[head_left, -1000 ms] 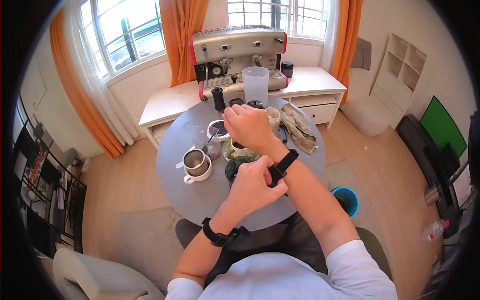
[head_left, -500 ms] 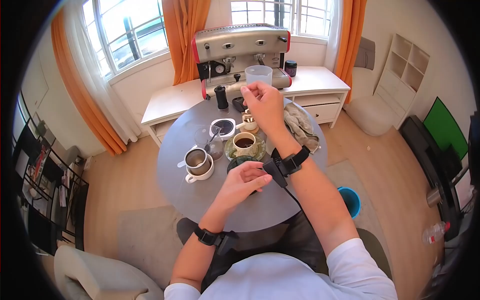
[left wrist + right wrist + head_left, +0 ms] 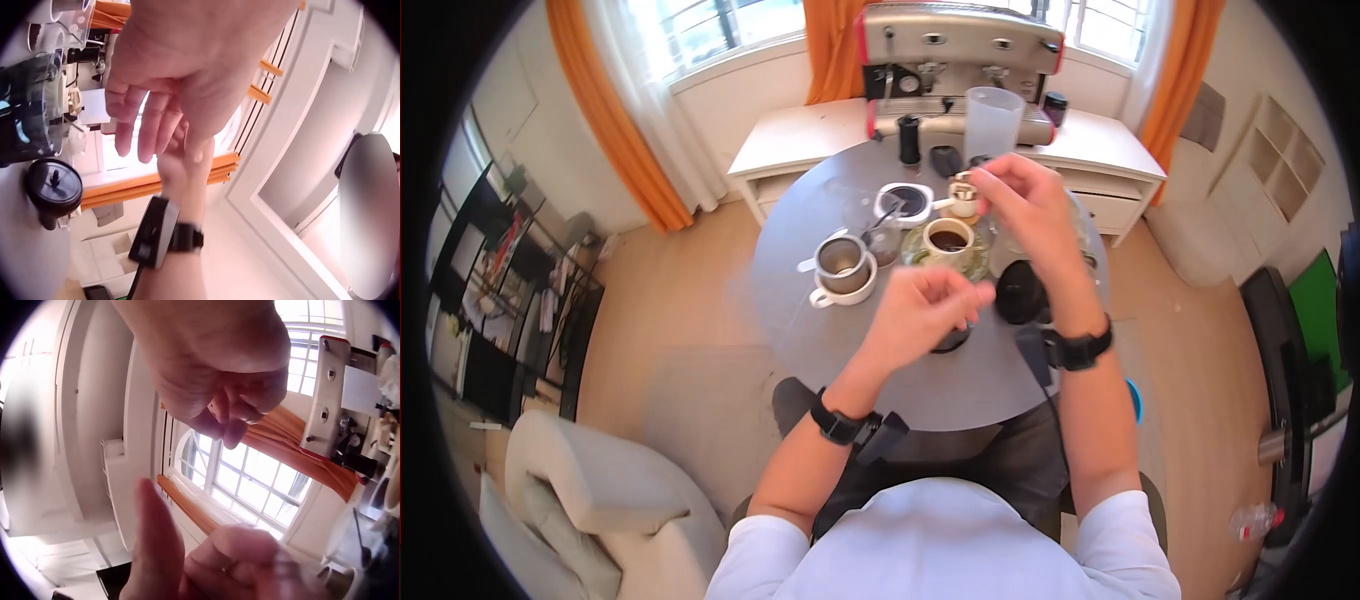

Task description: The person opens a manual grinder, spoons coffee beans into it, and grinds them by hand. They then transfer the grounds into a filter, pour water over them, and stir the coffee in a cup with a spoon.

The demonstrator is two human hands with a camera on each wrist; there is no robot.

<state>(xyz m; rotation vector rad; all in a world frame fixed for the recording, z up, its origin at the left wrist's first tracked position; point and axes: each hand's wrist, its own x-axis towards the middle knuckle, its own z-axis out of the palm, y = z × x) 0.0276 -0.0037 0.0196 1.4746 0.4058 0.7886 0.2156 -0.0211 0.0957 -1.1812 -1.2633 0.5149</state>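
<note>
My left hand (image 3: 922,318) hovers over the near side of the grey round table (image 3: 820,365), its fingers loosely bent and holding nothing visible. To its right and farther forward, my right hand (image 3: 1035,215) is raised beside a small white jug, fingers bent, nothing visible in them. The left wrist view has my left hand (image 3: 181,69) with fingers relaxed; in the right wrist view my right hand (image 3: 219,369) curls loosely. A cup of dark liquid (image 3: 948,243) stands on a green saucer between the hands. A black round lidded item (image 3: 1020,292) lies below my right hand.
A metal filter (image 3: 841,258) rests in a white cup at the table's left. Behind are a white-rimmed black disc (image 3: 905,202), black grinder (image 3: 909,142) and translucent pitcher (image 3: 993,122). An espresso machine (image 3: 960,50) stands on the white cabinet (image 3: 800,140).
My left hand has let go of the band on my right wrist, and the hands have drawn apart. The head view has shifted, so the table appears farther up and right.
</note>
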